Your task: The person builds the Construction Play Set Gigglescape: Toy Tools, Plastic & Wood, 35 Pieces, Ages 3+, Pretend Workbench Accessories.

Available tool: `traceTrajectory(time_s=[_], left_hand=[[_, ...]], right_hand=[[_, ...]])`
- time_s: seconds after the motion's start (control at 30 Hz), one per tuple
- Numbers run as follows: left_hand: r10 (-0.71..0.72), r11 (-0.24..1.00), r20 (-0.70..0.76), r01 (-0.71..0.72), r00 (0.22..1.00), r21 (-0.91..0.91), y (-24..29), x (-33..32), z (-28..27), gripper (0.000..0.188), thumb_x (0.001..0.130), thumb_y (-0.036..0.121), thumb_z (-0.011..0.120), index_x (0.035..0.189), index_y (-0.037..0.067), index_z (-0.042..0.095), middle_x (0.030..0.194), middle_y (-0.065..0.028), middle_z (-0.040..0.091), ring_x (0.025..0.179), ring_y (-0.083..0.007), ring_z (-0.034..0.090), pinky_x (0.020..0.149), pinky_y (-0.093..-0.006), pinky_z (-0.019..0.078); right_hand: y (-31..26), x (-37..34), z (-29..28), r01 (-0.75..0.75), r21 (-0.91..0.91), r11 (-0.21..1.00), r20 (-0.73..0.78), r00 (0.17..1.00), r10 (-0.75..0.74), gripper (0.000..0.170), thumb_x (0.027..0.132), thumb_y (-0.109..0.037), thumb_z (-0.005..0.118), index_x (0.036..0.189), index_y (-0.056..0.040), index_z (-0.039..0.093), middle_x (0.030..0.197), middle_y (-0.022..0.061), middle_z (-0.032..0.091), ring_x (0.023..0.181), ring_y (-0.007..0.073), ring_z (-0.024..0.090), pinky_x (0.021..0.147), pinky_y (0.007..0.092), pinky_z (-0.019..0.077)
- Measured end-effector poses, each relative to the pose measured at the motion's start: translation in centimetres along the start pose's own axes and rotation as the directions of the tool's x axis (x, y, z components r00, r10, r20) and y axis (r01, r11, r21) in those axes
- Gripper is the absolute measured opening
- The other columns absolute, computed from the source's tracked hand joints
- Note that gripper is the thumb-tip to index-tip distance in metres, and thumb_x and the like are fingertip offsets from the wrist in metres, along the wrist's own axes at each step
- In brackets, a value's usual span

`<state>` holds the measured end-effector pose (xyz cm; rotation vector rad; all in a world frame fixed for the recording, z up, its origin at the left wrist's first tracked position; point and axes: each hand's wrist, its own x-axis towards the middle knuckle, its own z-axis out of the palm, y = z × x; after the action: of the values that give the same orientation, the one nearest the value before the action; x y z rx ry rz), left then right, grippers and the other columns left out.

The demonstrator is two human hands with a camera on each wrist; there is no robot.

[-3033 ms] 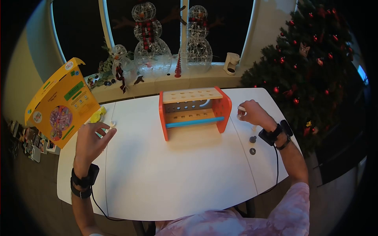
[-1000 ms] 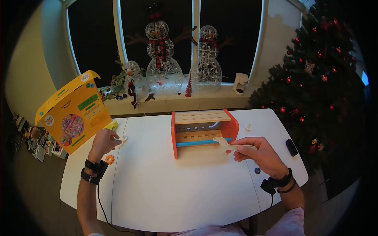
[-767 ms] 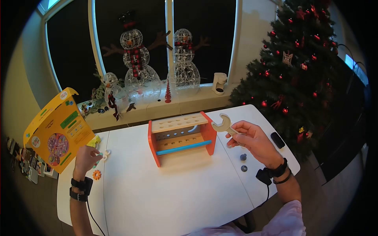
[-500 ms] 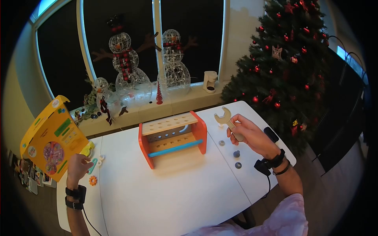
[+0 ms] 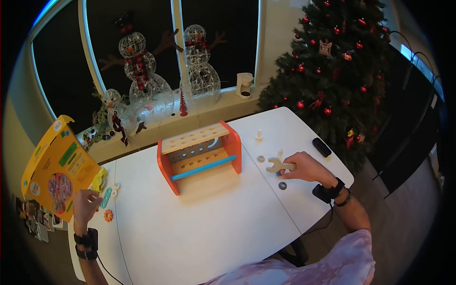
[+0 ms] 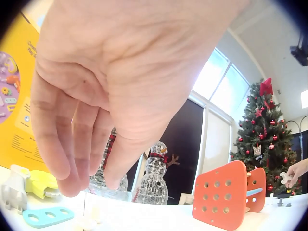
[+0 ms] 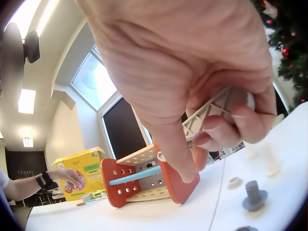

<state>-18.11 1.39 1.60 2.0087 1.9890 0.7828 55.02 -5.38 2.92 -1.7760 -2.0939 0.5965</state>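
The right hand (image 5: 308,167) grips a beige toy wrench (image 5: 274,165) low over the table's right part, beside grey and white pieces. In the right wrist view, its fingers curl round the ribbed handle (image 7: 207,114), and a grey bolt (image 7: 254,195) stands below. The left hand (image 5: 85,207) hovers at the left by a teal strip (image 5: 106,197), its fingers loosely bent and holding nothing; the left wrist view shows that hand (image 6: 110,72) above the strip (image 6: 48,217). Between the hands stands a red-sided wooden toy bench (image 5: 199,142) with a blue bar.
A yellow box (image 5: 54,166) leans at the left, near a yellow piece (image 5: 99,180) and an orange gear (image 5: 109,215). A white peg (image 5: 259,135), a grey disc (image 5: 282,185) and a black object (image 5: 321,147) lie on the white table (image 5: 190,228).
The right hand has picked up the wrench and, after raising it, lowered it toward the pieces at the right. The left hand stays near the left pieces. The head view has turned to the right.
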Motion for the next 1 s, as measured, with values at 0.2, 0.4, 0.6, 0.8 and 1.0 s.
traceTrajectory(time_s=[0.2,0.4,0.6,0.8,1.0], left_hand=[[0.049,0.996,-0.006,-0.049,0.999,0.07,2.6,-0.4,-0.2,0.025,0.085,0.009,0.091,0.099,-0.008,0.082,0.073,-0.0147,0.079,0.054,-0.0201,0.074,0.054,-0.0317,0.0546],[-0.005,0.974,-0.016,0.008,1.0,0.227,3.7,-0.2,-0.5,0.028,0.086,0.025,0.092,0.103,0.003,0.087,0.078,-0.0115,0.081,0.068,-0.0258,0.077,0.066,-0.0381,0.0582],[-0.11,0.962,0.025,0.1,0.994,0.255,2.0,0.6,-0.6,0.029,0.085,0.024,0.093,0.103,0.003,0.087,0.077,-0.0102,0.081,0.064,-0.0222,0.076,0.065,-0.0365,0.059],[-0.1,0.97,0.064,0.083,0.993,0.228,0.3,1.6,0.6,0.026,0.085,0.018,0.093,0.104,0.001,0.087,0.076,-0.0101,0.081,0.061,-0.0191,0.075,0.062,-0.0336,0.0585],[-0.085,0.972,0.088,0.064,0.992,0.225,-1.2,2.8,2.4,0.026,0.086,0.015,0.09,0.106,-0.001,0.086,0.077,-0.0104,0.081,0.06,-0.0172,0.075,0.06,-0.0311,0.0594]], right_hand=[[-0.1,-0.9,0.2,-0.093,-0.022,0.995,-0.012,0.996,0.093,0.024,0.09,-0.024,0.089,0.098,-0.0027,0.082,0.073,0.0139,0.072,0.064,0.0245,0.061,0.066,0.0401,0.0477],[-0.3,-0.3,1.7,-0.011,0.103,0.995,-0.069,0.997,0.019,0.028,0.09,-0.019,0.088,0.09,0.0052,0.075,0.066,0.0086,0.063,0.062,0.0115,0.05,0.058,0.0355,0.0427],[-4.7,0.0,2.3,0.007,0.208,0.978,-0.045,0.999,0.002,0.025,0.092,-0.016,0.087,0.091,0.0057,0.074,0.067,0.0038,0.061,0.062,0.0093,0.051,0.058,0.0318,0.0429],[-6.1,0.5,3.3,0.0,0.273,0.962,-0.002,1.0,0.0,0.025,0.094,-0.016,0.086,0.091,0.0056,0.073,0.065,0.0045,0.061,0.058,0.0099,0.054,0.056,0.0306,0.0447],[-6.3,0.4,3.7,0.028,0.237,0.971,-0.013,1.0,-0.026,0.026,0.095,-0.017,0.086,0.091,0.0058,0.073,0.063,0.0049,0.054,0.061,0.0103,0.045,0.056,0.0321,0.0414]])
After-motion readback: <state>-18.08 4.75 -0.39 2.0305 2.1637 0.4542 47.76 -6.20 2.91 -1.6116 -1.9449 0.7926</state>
